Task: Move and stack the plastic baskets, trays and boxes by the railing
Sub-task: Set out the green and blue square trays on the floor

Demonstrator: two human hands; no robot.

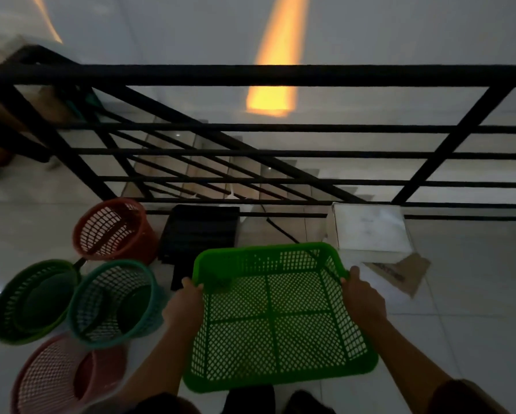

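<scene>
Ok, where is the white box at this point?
In the head view the white box sits on the floor at right, against the foot of the black railing, just beyond the green tray and beside a flat piece of cardboard.

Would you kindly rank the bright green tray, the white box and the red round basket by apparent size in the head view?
1. Bright green tray, though it is held nearest the camera.
2 and 3. White box and red round basket look alike; no ranking.
</scene>
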